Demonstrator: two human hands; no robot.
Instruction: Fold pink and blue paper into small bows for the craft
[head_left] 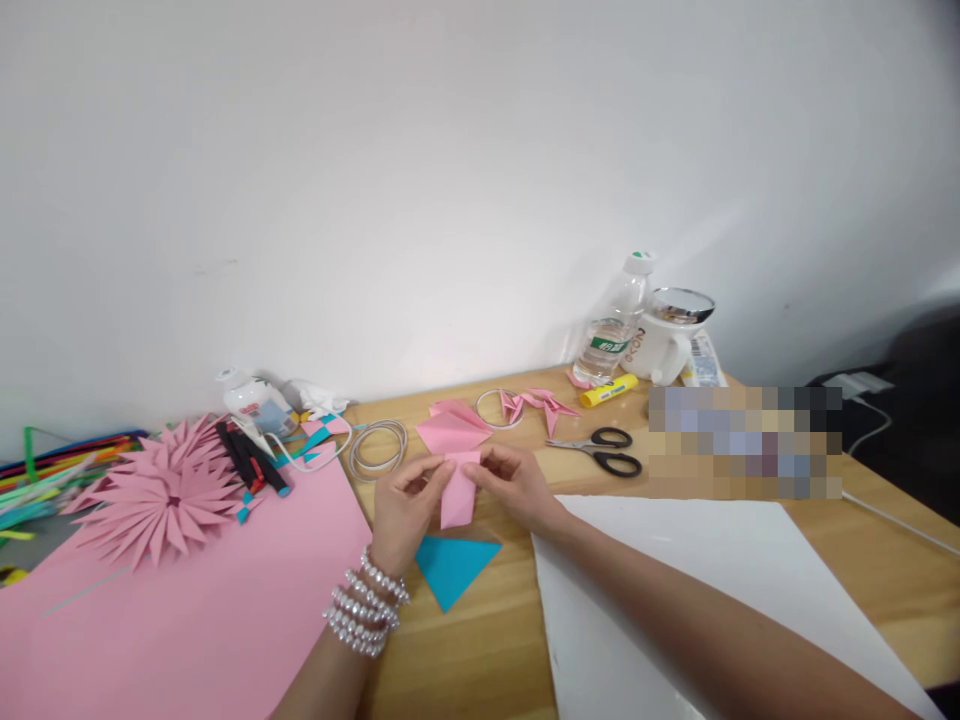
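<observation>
A small folded piece of pink paper (pixel 458 497) is pinched between the fingertips of both hands, above the wooden table. My left hand (pixel 409 503), with a pearl bracelet (pixel 365 605) wound round the wrist, grips its left edge. On the opposite edge, my right hand (pixel 519 482) holds it between thumb and fingers. Just below the hands lies a blue paper triangle (pixel 457 568). Behind them rests another folded pink paper (pixel 452 425). Black-handled scissors (pixel 600 452) lie to the right of my right hand.
Pink folded paper flowers (pixel 161 500) and markers (pixel 251 460) lie on a pink sheet (pixel 225 620) at left. A white board (pixel 675 560) sits under my right forearm. A water bottle (pixel 611 325), a mug (pixel 664 345) and a yellow glue stick (pixel 609 390) stand or lie near the wall.
</observation>
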